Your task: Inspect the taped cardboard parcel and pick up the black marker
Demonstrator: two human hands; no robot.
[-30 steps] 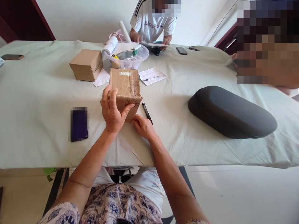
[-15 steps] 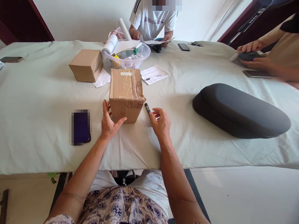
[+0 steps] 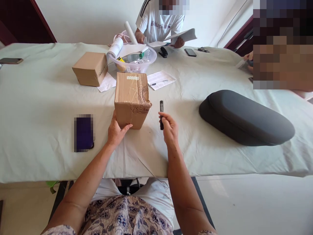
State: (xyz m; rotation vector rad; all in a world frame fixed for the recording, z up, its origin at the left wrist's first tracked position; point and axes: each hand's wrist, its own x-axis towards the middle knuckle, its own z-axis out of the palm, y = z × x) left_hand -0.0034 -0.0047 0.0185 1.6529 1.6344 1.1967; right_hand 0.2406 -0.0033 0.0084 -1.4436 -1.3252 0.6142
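Note:
A taped cardboard box stands upright on the cloth-covered table in front of me. My left hand rests against its near lower-left corner, thumb along the front face. My right hand is just right of the box and holds a black marker pinched in its fingers, lifted off the cloth and pointing away from me.
A dark phone lies left of my left hand. A large grey case sits at right. Further back are a second cardboard box, a clear bowl of items and a printed sheet. Two other people sit at the far side and right.
The box was set down upright from a tilt. My right hand moved from under the box to the marker and picked it up. My left hand slid down to the box's lower corner.

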